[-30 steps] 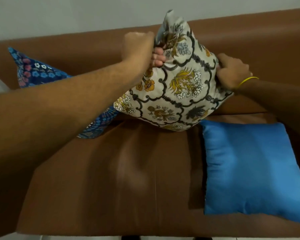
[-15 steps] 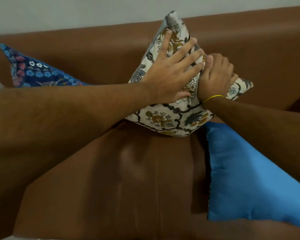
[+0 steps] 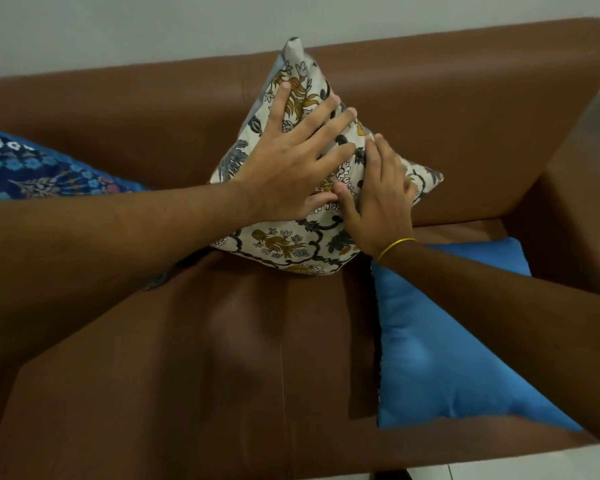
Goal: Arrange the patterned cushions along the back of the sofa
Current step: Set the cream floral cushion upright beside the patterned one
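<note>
A cream cushion with a black, yellow and grey floral pattern (image 3: 284, 244) stands on one corner against the brown sofa back (image 3: 465, 109), near the middle. My left hand (image 3: 291, 164) lies flat on its front with the fingers spread. My right hand (image 3: 378, 199), a yellow band at its wrist, rests flat on the cushion's right half, fingers apart. Neither hand grips the fabric. A dark blue floral cushion (image 3: 39, 168) leans at the far left, partly hidden behind my left forearm.
A plain bright blue cushion (image 3: 447, 358) lies flat on the right of the brown seat (image 3: 205, 375), partly under my right forearm. The sofa's right armrest (image 3: 575, 209) rises at the right. A pale wall is behind, and pale floor shows at the bottom right.
Both hands let go of the cream cushion's edges and now lie flat on its front. The right hand went from a fist to open fingers. The cushion settled against the sofa back.
</note>
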